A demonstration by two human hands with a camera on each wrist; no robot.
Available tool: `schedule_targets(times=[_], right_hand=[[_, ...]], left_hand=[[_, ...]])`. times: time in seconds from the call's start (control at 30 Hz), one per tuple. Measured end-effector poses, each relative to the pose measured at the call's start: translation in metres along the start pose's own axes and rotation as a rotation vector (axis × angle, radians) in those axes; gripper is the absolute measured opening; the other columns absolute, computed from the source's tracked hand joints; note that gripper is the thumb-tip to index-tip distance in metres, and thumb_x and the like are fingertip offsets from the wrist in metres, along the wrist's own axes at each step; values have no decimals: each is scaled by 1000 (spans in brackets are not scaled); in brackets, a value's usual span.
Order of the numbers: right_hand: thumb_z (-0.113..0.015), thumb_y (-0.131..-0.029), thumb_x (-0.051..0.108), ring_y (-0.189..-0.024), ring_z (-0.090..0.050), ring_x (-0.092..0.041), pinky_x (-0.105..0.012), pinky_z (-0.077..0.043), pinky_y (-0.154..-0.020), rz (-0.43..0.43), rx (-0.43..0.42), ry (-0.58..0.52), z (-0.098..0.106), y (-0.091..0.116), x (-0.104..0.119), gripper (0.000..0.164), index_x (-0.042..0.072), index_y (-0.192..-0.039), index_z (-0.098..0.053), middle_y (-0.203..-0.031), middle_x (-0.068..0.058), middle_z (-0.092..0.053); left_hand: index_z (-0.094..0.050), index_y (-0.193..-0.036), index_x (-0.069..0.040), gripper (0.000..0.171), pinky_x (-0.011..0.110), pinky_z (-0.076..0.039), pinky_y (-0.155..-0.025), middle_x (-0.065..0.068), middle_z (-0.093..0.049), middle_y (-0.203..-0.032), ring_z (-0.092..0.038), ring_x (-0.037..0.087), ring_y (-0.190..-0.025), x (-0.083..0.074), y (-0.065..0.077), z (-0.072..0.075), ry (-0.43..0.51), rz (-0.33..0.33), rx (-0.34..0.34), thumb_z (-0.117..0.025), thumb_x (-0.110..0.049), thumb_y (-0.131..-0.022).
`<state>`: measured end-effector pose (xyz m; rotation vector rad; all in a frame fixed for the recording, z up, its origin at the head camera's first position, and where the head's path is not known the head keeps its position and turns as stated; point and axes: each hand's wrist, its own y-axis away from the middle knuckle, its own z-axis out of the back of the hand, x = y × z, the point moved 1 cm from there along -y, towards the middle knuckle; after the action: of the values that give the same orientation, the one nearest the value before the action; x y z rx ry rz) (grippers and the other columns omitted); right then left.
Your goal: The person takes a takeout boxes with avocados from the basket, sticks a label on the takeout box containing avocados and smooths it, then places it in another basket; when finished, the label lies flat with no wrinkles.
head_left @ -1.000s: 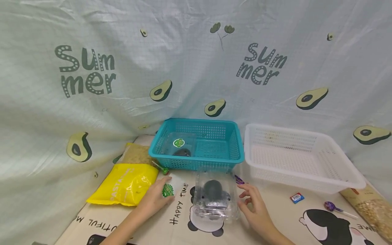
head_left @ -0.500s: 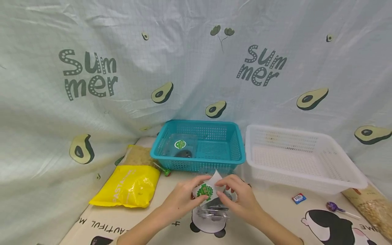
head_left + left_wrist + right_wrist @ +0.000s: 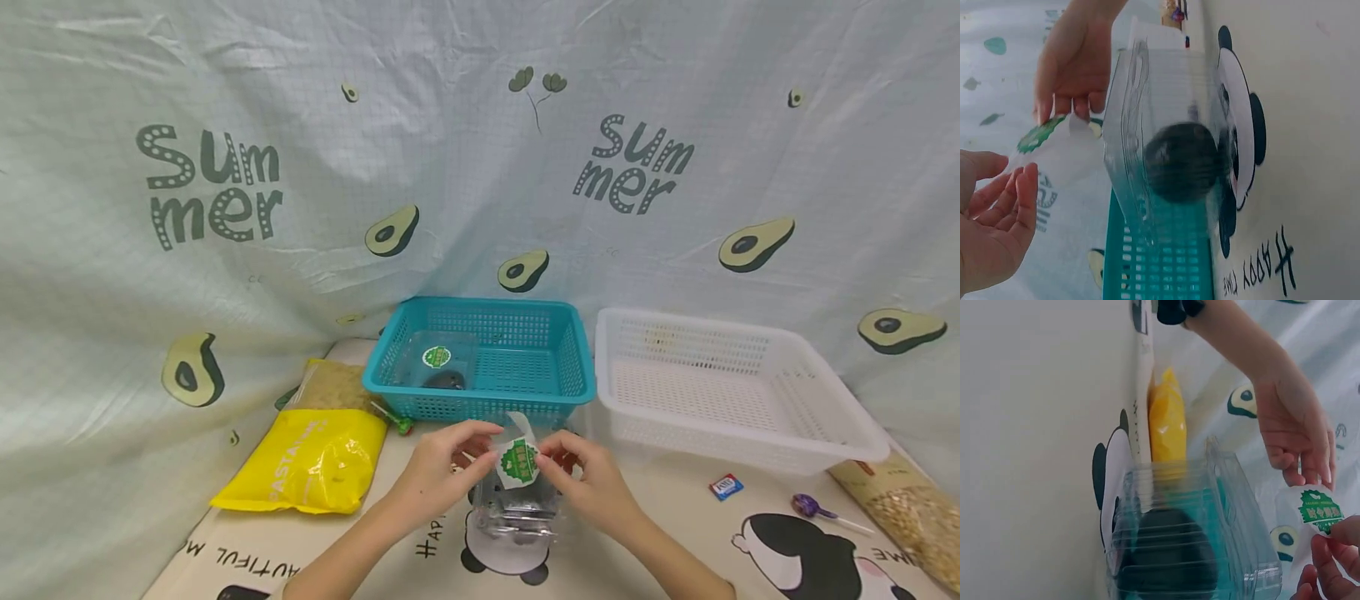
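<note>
Forearms [image 3: 352, 546] angle in from seven and five o'clock; left hand [image 3: 438, 468] and right hand [image 3: 594, 483] pinch a green-printed sticker [image 3: 519, 463] above a clear box [image 3: 519, 521] at six, pale surface [image 3: 667, 496] beneath, avocado-printed curtain [image 3: 450, 125] at twelve.

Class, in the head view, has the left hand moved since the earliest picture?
Yes. Judged against the yellow bag, the left hand has moved right, away from the bag and toward the clear container.

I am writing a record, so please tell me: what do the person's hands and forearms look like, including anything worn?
The bare left hand and bare right hand show no gloves or rings. The forearms are uncovered; a pale cloth edge, perhaps a sleeve, shows lowest.
</note>
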<state>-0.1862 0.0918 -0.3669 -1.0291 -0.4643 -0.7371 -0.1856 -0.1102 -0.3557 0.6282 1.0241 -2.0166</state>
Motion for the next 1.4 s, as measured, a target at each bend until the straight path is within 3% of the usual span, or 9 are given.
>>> schedule_targets(times=[0.2,0.5,0.73,0.8,0.93,1.03,1.13,1.27,1.4], right_hand=[[-62,-81,8,-58,-46,-3,-21,-42,-49,-93,36,-34,-1,4,-23,3,5,-81,-61,-69,3,-58],[-62,-79,1,-56,-44,-4,-21,-41,-47,-33,61,-67,2,0,5,3,1,-77,-60,-64,-4,-57],[-61,-79,-1,-58,-45,-4,-21,-41,-48,46,77,-29,-1,4,-20,11,10,-79,-60,-65,2,-54],[-60,-81,1,-57,-45,-5,-21,-40,-48,-12,73,-41,2,4,-27,11,11,-80,-60,-66,1,-55],[-59,-84,9,-58,-47,-6,-21,-41,-49,-168,76,-55,12,6,-34,5,14,-82,-59,-69,1,-56],[-59,-85,16,-59,-48,-6,-21,-42,-51,-244,90,-51,16,8,-38,3,15,-82,-59,-70,1,-57],[-60,-85,20,-59,-49,-7,-21,-43,-51,-271,90,-62,17,9,-41,7,14,-82,-60,-71,-4,-58],[-60,-84,20,-58,-49,-7,-22,-43,-50,-293,90,-72,15,10,-44,7,13,-81,-60,-72,-12,-59],[-61,-83,20,-58,-48,-7,-21,-42,-50,-328,86,-54,13,11,-46,7,14,-80,-60,-71,-10,-59]], left_hand=[[-64,-95,-13,16,21,-50,-64,-3,-66,-86,-59,4,-72,11,2,1,75,106,6,-60,-25,-84],[-65,-81,-10,5,21,-49,-60,-2,-65,-75,-56,5,-66,10,6,-3,11,139,-10,-62,-13,-83],[-65,-80,-15,11,20,-49,-60,-5,-64,-75,-55,5,-67,13,12,7,42,152,-48,-62,-24,-83],[-65,-81,-13,11,21,-49,-59,-3,-65,-77,-57,7,-67,20,15,14,61,200,-79,-62,-24,-83],[-65,-83,-10,12,23,-49,-64,1,-66,-78,-59,12,-71,43,23,35,66,395,-170,-63,-22,-82],[-65,-83,-9,12,24,-47,-68,4,-66,-77,-60,14,-73,64,29,48,-9,523,-213,-62,-21,-83],[-65,-81,-8,12,25,-44,-62,4,-64,-73,-56,13,-68,80,36,57,-148,594,-194,-62,-20,-82],[-64,-76,-10,11,24,-37,-50,-2,-56,-63,-47,11,-57,92,44,61,-373,655,-92,-61,-20,-78],[-63,-74,-11,11,25,-36,-48,-3,-53,-62,-45,12,-55,92,47,62,-492,652,-45,-60,-21,-78]])
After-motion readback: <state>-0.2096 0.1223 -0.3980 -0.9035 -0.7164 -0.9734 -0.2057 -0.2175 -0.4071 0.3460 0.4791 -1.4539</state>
